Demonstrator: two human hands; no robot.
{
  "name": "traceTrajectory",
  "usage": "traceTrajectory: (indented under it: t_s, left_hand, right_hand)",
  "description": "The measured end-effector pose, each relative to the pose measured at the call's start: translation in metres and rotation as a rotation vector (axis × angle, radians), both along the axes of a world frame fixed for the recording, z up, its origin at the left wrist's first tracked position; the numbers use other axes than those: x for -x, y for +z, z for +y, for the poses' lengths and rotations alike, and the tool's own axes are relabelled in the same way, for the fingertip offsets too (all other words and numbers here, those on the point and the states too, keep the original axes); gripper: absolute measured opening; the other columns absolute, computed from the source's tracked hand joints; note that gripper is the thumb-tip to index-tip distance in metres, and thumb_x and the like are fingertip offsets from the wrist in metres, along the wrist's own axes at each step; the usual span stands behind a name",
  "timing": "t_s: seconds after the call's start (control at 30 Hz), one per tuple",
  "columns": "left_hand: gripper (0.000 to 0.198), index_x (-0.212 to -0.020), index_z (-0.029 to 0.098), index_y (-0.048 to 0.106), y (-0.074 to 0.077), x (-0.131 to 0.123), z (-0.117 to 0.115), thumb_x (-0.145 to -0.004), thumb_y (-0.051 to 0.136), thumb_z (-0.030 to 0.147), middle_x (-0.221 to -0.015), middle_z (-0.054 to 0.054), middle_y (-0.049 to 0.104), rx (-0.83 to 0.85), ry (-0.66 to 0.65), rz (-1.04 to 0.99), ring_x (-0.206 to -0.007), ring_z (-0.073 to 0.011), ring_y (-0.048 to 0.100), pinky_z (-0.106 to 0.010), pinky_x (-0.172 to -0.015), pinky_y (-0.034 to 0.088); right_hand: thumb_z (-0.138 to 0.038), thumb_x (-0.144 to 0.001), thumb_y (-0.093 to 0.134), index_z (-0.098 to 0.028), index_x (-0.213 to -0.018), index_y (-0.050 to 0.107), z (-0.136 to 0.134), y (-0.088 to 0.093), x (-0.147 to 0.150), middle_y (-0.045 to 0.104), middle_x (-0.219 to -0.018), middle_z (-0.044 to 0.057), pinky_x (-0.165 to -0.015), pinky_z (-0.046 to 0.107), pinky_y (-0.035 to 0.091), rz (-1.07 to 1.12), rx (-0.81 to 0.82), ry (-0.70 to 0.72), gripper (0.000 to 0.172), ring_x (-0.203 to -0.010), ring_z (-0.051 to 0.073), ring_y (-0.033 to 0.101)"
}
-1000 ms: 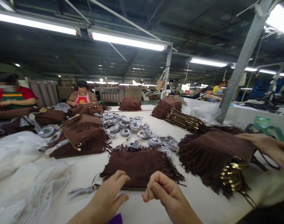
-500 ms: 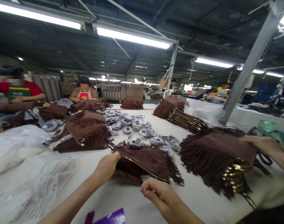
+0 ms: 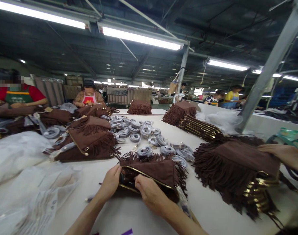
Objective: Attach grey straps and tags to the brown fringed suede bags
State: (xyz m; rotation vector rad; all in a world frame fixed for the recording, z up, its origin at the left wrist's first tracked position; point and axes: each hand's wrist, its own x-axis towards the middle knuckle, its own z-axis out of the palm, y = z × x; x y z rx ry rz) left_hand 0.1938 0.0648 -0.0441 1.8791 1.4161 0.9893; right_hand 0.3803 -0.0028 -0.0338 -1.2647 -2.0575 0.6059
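A dark brown fringed bag (image 3: 154, 169) lies on the white table in front of me, its gold-zipped mouth open toward me. My left hand (image 3: 111, 181) grips the bag at the left end of the opening, fingers closed on its edge. At the middle of the mouth is my right hand (image 3: 150, 192), its fingers curled and its tips partly inside. Whatever these fingers hold is hidden. Just beyond the bag lie several coiled straps in grey wrapping (image 3: 144, 151). A clear wrapped piece (image 3: 184, 202) hangs by the bag's right end.
To the right, another person's hand (image 3: 283, 155) rests on a stack of fringed bags (image 3: 239, 163). More brown bags (image 3: 86, 140) and crumpled clear plastic (image 3: 36, 192) lie on the left. Co-workers (image 3: 89, 94) sit across the table. A purple item (image 3: 127, 232) shows at the bottom edge.
My right hand has moved left and up from the bag's near edge into its mouth. The clear plastic by its fingers is no longer visible there. The purple item has mostly left the view.
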Motion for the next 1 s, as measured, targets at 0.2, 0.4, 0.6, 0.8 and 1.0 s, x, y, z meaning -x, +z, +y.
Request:
traceTrajectory:
  t_s: [0.2, 0.4, 0.6, 0.8, 1.0]
  left_hand:
    - [0.016, -0.087, 0.018, 0.057, 0.005, -0.001, -0.015, -0.078, 0.052, 0.03, -0.091, -0.004, 0.063, -0.021, -0.251, 0.157, -0.088, -0.0209, 0.056, -0.03, -0.08, 0.044]
    - [0.019, -0.075, 0.019, 0.054, 0.013, -0.002, -0.012, -0.083, 0.037, 0.016, -0.078, -0.006, 0.062, -0.051, -0.063, 0.351, -0.078, -0.0207, 0.055, -0.031, -0.075, 0.041]
    - [0.016, -0.077, 0.018, 0.057, 0.01, 0.001, 0.004, -0.076, 0.044, 0.027, -0.077, -0.004, 0.065, 0.167, -0.003, -0.172, -0.077, -0.0217, 0.059, -0.03, -0.069, 0.045]
    - [0.019, -0.081, 0.016, 0.056, 0.007, 0.0, 0.002, -0.076, 0.041, 0.029, -0.076, -0.005, 0.065, 0.233, 0.001, -0.217, -0.076, -0.0228, 0.062, -0.032, -0.069, 0.048]
    - [0.022, -0.089, 0.021, 0.054, 0.048, -0.009, -0.032, -0.071, 0.049, 0.011, -0.098, -0.005, 0.06, -0.333, -0.163, 0.188, -0.095, -0.0217, 0.055, -0.032, -0.084, 0.042]
  right_hand:
    - [-0.028, -0.09, 0.04, -0.019, -0.077, 0.05, 0.025, -0.003, -0.003, 0.051, -0.076, 0.0, -0.062, 0.024, 0.046, 0.349, 0.264, 0.012, 0.019, -0.073, 0.016, 0.053]
    - [-0.03, -0.093, 0.039, -0.019, -0.1, 0.06, 0.022, -0.007, -0.005, 0.059, -0.088, 0.004, -0.082, 0.033, 0.045, 0.244, 0.171, -0.01, 0.025, -0.085, 0.021, 0.055]
    - [-0.033, -0.094, 0.038, -0.02, -0.082, 0.056, 0.016, -0.011, -0.004, 0.056, -0.079, 0.001, -0.08, 0.032, 0.041, 0.102, 0.164, 0.013, 0.025, -0.082, 0.02, 0.054]
    - [-0.029, -0.094, 0.038, -0.021, -0.082, 0.056, 0.016, -0.011, 0.002, 0.057, -0.077, 0.0, -0.077, 0.029, 0.04, 0.097, 0.174, -0.007, 0.023, -0.079, 0.018, 0.054]
    - [-0.029, -0.088, 0.046, -0.021, -0.083, 0.063, 0.009, 0.0, -0.01, 0.065, -0.085, 0.001, -0.081, 0.03, 0.043, 0.136, 0.231, 0.063, 0.019, -0.086, 0.021, 0.057]
